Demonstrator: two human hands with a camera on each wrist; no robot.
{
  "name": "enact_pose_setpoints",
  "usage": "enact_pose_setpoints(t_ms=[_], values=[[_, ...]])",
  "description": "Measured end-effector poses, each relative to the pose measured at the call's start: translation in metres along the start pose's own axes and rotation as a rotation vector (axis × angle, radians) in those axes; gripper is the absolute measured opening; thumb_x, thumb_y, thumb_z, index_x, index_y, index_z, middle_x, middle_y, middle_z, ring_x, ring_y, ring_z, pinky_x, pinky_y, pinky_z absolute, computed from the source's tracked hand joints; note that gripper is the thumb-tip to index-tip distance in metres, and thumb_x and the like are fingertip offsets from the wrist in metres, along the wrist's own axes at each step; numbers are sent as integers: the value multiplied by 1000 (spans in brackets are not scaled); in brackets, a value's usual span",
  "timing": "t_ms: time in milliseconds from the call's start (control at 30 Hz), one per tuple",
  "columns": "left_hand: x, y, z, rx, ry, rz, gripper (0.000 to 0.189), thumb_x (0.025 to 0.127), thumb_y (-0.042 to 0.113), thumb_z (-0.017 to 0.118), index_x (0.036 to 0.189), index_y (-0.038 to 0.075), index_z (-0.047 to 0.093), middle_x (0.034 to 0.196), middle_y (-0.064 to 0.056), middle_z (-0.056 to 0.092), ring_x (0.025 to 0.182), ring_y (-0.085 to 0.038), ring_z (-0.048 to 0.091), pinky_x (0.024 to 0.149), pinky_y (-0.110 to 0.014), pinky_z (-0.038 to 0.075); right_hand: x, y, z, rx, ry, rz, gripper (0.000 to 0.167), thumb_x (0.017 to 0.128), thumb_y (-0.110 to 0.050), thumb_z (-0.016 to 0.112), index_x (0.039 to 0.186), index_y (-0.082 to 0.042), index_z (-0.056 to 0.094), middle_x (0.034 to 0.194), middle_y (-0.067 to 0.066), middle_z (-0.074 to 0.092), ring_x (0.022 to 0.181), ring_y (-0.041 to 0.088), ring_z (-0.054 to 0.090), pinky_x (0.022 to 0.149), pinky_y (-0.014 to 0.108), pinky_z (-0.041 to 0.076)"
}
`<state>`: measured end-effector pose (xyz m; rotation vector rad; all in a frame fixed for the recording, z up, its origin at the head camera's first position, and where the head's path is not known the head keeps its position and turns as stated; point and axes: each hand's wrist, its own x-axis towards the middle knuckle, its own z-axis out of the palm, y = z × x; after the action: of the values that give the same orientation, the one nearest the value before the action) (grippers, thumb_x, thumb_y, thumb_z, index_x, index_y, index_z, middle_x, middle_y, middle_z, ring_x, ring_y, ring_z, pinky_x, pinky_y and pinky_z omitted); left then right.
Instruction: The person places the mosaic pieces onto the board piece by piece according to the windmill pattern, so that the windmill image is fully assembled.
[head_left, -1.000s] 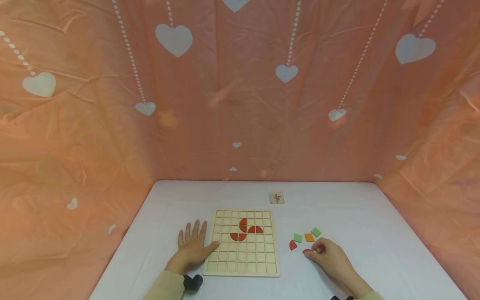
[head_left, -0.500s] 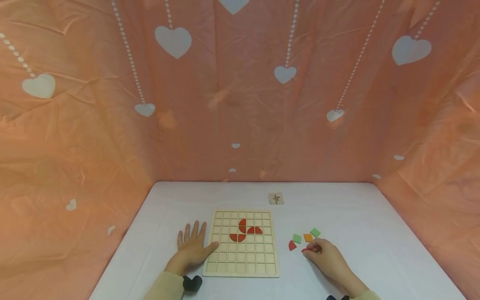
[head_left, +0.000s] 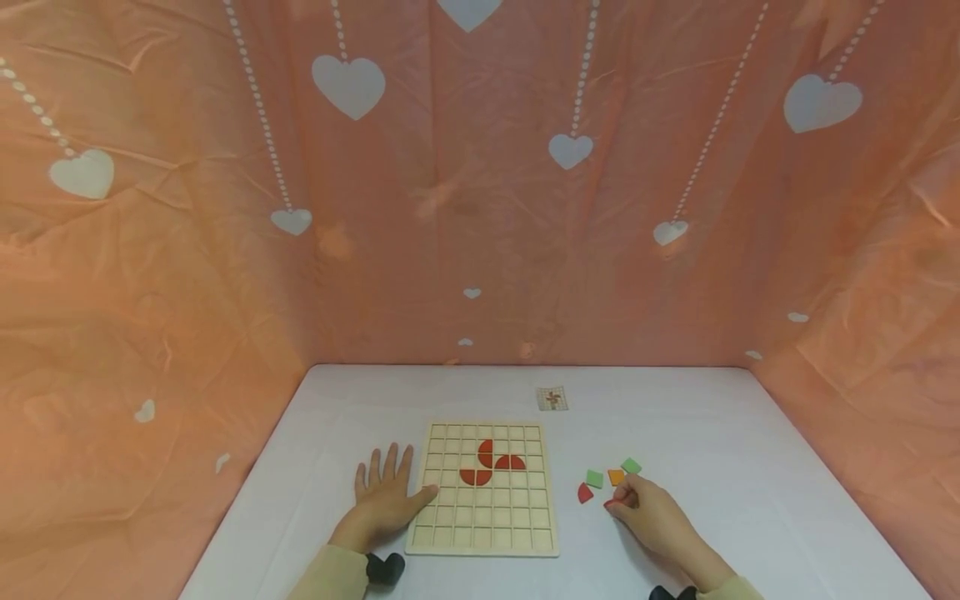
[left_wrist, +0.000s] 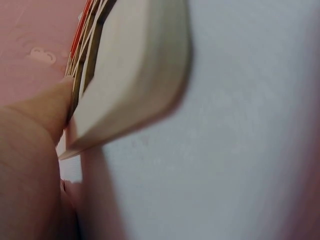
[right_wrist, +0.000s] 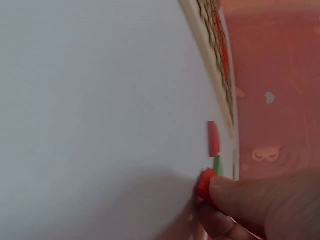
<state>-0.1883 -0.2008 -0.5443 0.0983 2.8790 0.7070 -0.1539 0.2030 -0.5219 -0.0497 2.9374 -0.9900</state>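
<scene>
My right hand [head_left: 654, 512] pinches a red piece [right_wrist: 205, 184] between thumb and fingertips, right of the board; most of the piece is covered by the fingers. Beside it on the table lies a red quarter-circle piece [head_left: 585, 493]. My left hand [head_left: 382, 501] lies with fingers spread on the table, its thumb on the left border of the wooden grid board [head_left: 483, 552]. In the board's upper cells sit several red quarter-circle pieces, paired into three half circles: one upright [head_left: 486, 454], one at the right [head_left: 511, 462] and one lower left [head_left: 476, 477].
Two green squares [head_left: 595, 478] and an orange square [head_left: 616, 477] lie just beyond the right hand. A small card [head_left: 552, 398] printed with a red pattern on a grid lies behind the board. Orange cloth with hearts [head_left: 480, 250] surrounds the white table [head_left: 375, 392].
The right hand has shifted very slightly left, and the red piece in its fingertips is now tilted and more covered. The left hand and the board stay put.
</scene>
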Motion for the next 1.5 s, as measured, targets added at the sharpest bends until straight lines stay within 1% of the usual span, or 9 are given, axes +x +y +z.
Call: enact_pose_setpoints(t_ms=[100, 267, 467, 633, 700, 833, 1000, 1233, 1500], values=[[1, 0, 1, 6, -3, -7, 93, 91, 62, 50, 154, 1, 17, 159, -25, 3, 142, -47, -11, 106, -61, -18, 2, -7, -2, 24, 12, -18, 9, 88, -13, 70, 87, -12, 61, 76, -5, 58, 71, 12, 52, 63, 30, 45], [1, 0, 1, 1, -2, -10, 95, 91, 63, 50, 154, 1, 16, 158, -25, 3, 142, -47, -12, 106, -61, -19, 11, -26, 6, 141, 47, -10, 5, 91, -15, 68, 88, -13, 64, 76, -5, 62, 70, 12, 55, 59, 29, 45], [0, 1, 1, 5, -6, -10, 93, 91, 62, 51, 154, 2, 17, 159, -25, 3, 142, -46, -11, 106, -62, -17, 26, -56, 37, 299, 77, -28, 6, 91, -17, 68, 90, -12, 65, 77, -3, 63, 65, 13, 55, 52, 27, 47], [-1, 0, 1, -18, 5, 5, 93, 91, 62, 51, 153, 0, 19, 158, -26, 5, 142, -47, -11, 106, -61, -19, 32, -82, 65, 356, 66, -87, 6, 93, -18, 67, 92, -12, 65, 79, -4, 63, 72, 12, 57, 60, 28, 48], [-1, -1, 1, -16, 4, 6, 94, 91, 63, 50, 153, 0, 18, 158, -25, 4, 142, -46, -12, 106, -60, -20, 35, -89, 76, 353, 65, -105, 7, 93, -18, 66, 92, -12, 65, 79, -5, 63, 74, 11, 58, 64, 28, 48], [-1, -1, 2, -23, 3, 11, 96, 90, 65, 49, 153, 0, 17, 158, -26, 3, 142, -46, -13, 105, -60, -21, 39, -100, 93, 338, 96, -113, 7, 91, -16, 68, 89, -11, 64, 76, -6, 61, 72, 10, 57, 63, 27, 48], [0, -1, 1, -6, -7, 0, 94, 91, 63, 50, 154, 2, 16, 159, -24, 2, 142, -46, -13, 106, -61, -18, 40, -107, 103, 290, 147, -122, 7, 90, -18, 70, 85, -14, 66, 72, -8, 60, 68, 9, 56, 61, 29, 46], [0, 2, -1, 6, -4, 2, 93, 91, 61, 52, 154, 2, 17, 159, -24, 3, 142, -47, -11, 106, -63, -15, 41, -108, 106, 232, 161, -122, 9, 89, -20, 71, 83, -16, 65, 69, -10, 59, 63, 8, 53, 57, 28, 43], [-2, 2, -2, 5, 1, 3, 93, 91, 61, 53, 153, 1, 18, 158, -25, 5, 142, -48, -10, 107, -64, -13, 39, -110, 106, 222, 123, -142, 10, 86, -19, 73, 85, -14, 65, 71, -10, 59, 64, 8, 52, 58, 28, 43]])
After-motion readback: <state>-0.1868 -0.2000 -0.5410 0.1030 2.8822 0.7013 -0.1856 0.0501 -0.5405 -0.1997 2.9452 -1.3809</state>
